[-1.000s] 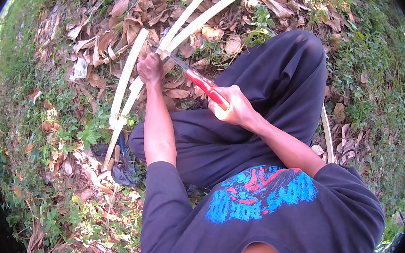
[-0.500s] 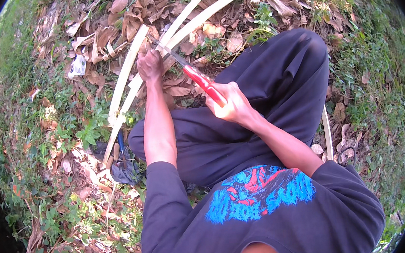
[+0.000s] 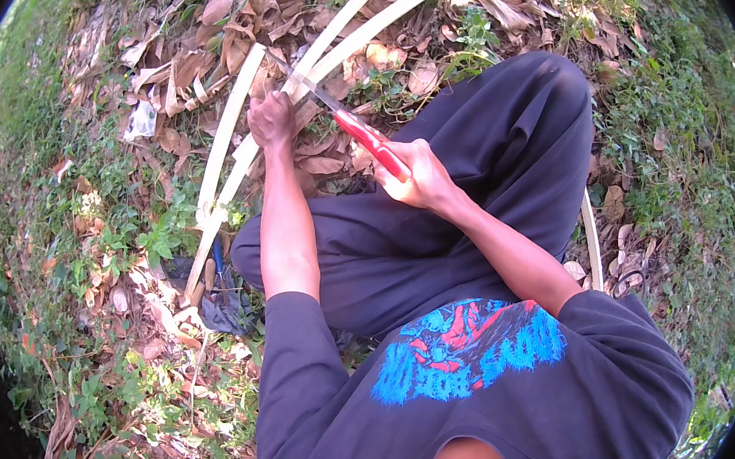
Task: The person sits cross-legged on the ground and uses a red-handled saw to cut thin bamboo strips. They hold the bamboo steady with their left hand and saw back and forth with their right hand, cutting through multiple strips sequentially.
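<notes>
My left hand (image 3: pixel 272 119) is closed around pale split strips (image 3: pixel 404 15) that look like bamboo or wood, and its fingertips are partly hidden. In my right hand (image 3: pixel 415 176) is the red handle of a hand saw (image 3: pixel 366 139). Its narrow metal blade lies slantwise across the strips, just beyond my left hand; teeth are too fine to make out. A second pale strip (image 3: pixel 230 132) runs alongside on the left, its cut end near the blade tip. Both strips come close together at the lower left, by my knee.
My crossed legs in dark trousers (image 3: pixel 501 146) fill the middle. Dry leaves (image 3: pixel 230 43) and green weeds (image 3: pixel 165 240) cover the ground. A white plastic scrap (image 3: pixel 140 120) lies at left. Near my left knee are a dark bag (image 3: pixel 227 314) and a blue-handled thing (image 3: pixel 218 257).
My right hand and the saw have shifted slightly forward, away from my body. My left hand stays nearly in place on the strips.
</notes>
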